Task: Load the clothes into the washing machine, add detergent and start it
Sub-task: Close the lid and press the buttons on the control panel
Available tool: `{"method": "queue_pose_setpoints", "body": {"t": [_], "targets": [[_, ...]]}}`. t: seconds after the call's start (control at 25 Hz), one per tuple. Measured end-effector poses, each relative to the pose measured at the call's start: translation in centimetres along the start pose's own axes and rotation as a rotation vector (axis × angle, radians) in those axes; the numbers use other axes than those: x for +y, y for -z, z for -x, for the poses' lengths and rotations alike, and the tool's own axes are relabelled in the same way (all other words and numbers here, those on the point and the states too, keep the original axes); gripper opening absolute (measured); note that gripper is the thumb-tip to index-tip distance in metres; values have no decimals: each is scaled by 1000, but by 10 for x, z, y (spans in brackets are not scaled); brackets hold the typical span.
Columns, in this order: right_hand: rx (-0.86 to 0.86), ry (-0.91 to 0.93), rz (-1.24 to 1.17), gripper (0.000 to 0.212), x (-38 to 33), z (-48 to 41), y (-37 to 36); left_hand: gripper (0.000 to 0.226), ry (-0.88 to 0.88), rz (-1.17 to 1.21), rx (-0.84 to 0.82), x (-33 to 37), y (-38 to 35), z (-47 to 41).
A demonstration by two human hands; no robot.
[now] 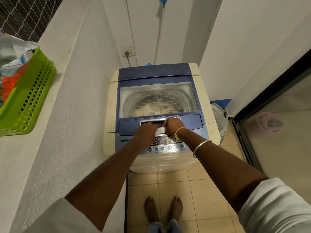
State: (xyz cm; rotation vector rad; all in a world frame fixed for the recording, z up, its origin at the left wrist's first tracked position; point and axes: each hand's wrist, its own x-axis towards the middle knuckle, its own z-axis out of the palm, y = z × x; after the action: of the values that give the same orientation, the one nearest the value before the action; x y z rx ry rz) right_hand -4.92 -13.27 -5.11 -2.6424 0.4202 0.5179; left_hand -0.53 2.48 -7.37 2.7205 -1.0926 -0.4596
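Note:
The washing machine [158, 76] is a cream top-loader with a blue lid, and the lid is down. Pale clothes [151, 109] show through the lid's glass window, lying in the drum. My left hand [146, 132] and my right hand [173, 126] meet over the lid's front handle recess, just above the control panel [165, 145]. Both have curled fingers that pinch a small white packet [160, 130] from either side. What the packet contains I cannot read.
A green plastic basket [28, 98] with bags and an orange item sits on the white ledge at left. A white bucket [220, 120] stands right of the machine, by a glass sliding door [269, 123]. My bare feet are on the tiled floor [198, 190]. A wall socket [128, 52] is behind the machine.

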Motion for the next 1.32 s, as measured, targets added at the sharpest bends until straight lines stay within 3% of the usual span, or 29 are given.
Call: {"method": "queue_pose_setpoints", "body": {"t": [0.32,0.44,0.68,0.84,1.12,1.32], "targets": [[43,26,-47,35,2,2,0,39,-5,20,1,4,5,3],[133,28,-155,31,5,8,-2,36,-23,120,4,1,8,7],[381,122,-271,20,28,52,0,39,6,369,176,-7,4,36],[495,139,-291,19,44,81,2,47,31,329,293,0,-8,67],[441,153,-146,12,81,128,-24,57,90,217,288,2,-28,103],[423,78,-107,33,96,147,-43,59,172,184,262,-1,-32,121]]}}
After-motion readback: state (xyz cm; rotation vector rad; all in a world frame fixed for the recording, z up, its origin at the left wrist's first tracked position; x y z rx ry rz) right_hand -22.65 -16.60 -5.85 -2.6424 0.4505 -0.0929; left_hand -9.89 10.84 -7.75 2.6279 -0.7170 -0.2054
